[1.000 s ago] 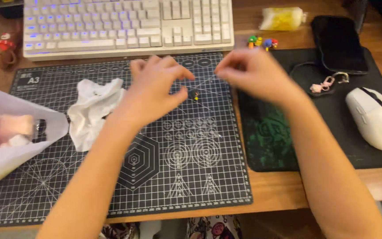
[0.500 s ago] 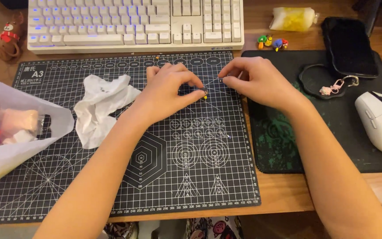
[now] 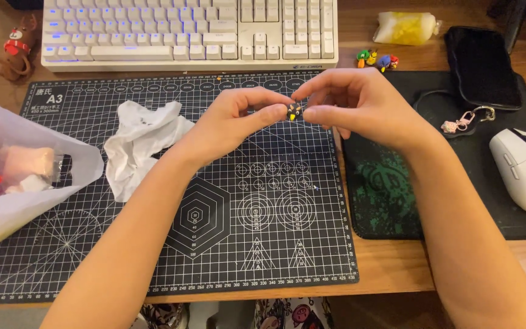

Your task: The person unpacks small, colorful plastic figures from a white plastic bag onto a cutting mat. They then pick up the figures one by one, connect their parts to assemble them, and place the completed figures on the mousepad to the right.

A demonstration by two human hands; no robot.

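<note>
Two hands – left hand [image 3: 229,122], right hand [image 3: 360,103] – pinch one dark figure [image 3: 293,111]

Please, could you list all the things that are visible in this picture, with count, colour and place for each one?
tiny figure: 1, dark with yellow, pinched between both hands
cutting mat: 1, black with white grid, centre of desk
keyboard: 1, white, above the mat
crumpled tissue: 1, white, on the mat, left part
plastic bag: 1, clear white, coloured items inside, left edge
small figures: several, multicoloured, right of keyboard
yellow packet: 1, top right
mouse pad: 1, black and green, right
mouse: 1, white, on the pad
dark case: 1, black, top right
left hand: 1
right hand: 1
</note>
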